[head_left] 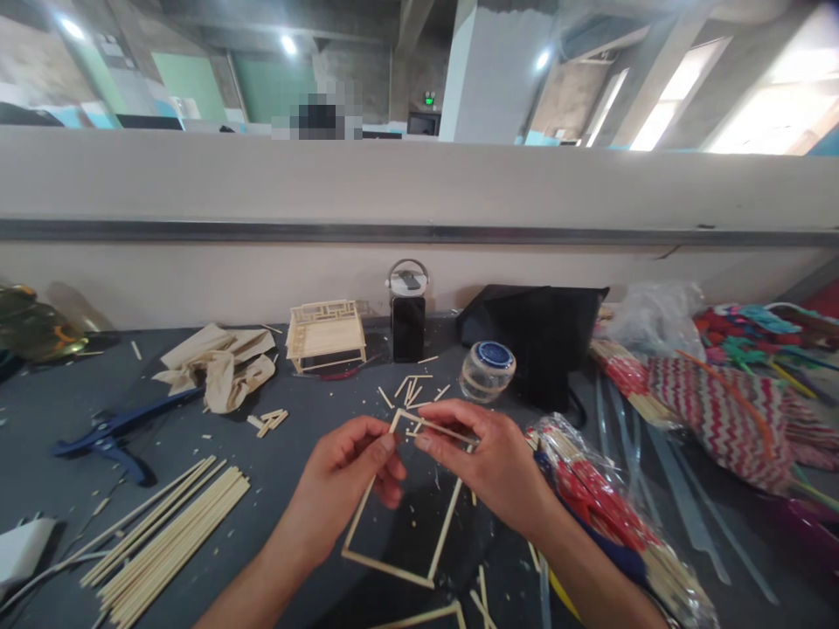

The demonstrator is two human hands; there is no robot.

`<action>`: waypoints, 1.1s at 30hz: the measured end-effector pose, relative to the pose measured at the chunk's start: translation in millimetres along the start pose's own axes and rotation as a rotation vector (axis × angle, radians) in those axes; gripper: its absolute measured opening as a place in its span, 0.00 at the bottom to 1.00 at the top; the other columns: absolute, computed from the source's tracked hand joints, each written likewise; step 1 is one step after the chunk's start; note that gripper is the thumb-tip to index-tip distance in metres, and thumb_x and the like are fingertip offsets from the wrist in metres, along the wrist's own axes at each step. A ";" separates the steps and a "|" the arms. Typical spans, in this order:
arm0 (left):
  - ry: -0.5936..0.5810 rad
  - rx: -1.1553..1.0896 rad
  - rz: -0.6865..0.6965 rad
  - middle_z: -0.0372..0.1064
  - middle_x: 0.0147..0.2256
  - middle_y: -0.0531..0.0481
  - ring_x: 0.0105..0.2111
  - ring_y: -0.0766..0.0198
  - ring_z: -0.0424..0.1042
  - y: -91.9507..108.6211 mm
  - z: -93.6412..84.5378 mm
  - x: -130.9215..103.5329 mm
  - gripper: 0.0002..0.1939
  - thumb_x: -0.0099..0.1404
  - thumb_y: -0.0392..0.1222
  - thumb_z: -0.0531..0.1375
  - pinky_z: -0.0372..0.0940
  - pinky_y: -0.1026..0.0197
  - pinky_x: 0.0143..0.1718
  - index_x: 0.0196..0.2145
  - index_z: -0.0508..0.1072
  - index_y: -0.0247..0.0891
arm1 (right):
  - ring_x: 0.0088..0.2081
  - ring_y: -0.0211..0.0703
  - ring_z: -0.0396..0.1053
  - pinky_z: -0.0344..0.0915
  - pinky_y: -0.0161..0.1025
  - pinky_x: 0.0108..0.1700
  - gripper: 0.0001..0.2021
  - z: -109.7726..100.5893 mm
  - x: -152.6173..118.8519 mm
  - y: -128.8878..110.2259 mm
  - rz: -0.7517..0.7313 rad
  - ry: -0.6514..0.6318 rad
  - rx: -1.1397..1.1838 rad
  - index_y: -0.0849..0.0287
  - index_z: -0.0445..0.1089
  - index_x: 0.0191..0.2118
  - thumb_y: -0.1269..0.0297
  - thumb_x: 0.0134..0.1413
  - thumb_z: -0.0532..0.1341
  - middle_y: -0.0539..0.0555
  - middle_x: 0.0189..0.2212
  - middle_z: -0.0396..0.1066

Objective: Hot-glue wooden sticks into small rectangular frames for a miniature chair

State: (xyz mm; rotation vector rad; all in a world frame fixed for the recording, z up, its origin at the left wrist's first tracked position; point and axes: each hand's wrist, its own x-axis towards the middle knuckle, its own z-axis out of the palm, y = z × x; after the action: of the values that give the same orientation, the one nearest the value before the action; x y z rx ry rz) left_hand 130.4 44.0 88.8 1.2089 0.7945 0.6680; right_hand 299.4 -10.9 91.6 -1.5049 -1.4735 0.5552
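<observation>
A thin rectangular frame of pale wooden sticks point(388, 568) is held up over the dark table. My left hand point(354, 467) pinches its upper left corner between thumb and fingers. At the upper right, my right hand point(481, 450) is closed on the frame's top side, with a thin stick under its fingers. Short cut sticks point(412, 391) lie just beyond the hands. Part of another stick frame point(423, 617) shows at the bottom edge. Farther back stands a small model bench of sticks point(326, 336).
Long sticks point(176, 542) and blue pliers point(114, 434) lie at the left, near crumpled brown paper point(226, 367). A phone point(408, 329) stands at the back beside a blue-lidded jar point(487, 371). Bagged sticks point(609, 507) and striped knitting point(721, 419) occupy the right.
</observation>
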 end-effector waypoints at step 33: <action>0.098 0.176 0.073 0.59 0.19 0.57 0.18 0.73 0.55 -13.4 -1.5 5.2 0.18 0.60 0.56 0.61 0.50 0.71 0.17 0.28 0.72 0.35 | 0.33 0.35 0.73 0.65 0.29 0.36 0.05 7.4 -3.5 0.3 -0.055 -0.015 -0.090 0.54 0.74 0.34 0.69 0.55 0.61 0.46 0.31 0.77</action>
State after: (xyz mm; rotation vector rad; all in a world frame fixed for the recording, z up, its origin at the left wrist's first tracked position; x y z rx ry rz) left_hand 132.5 45.9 74.6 1.3778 0.9091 0.7334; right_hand 292.7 -12.0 86.9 -1.5272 -1.5646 0.4735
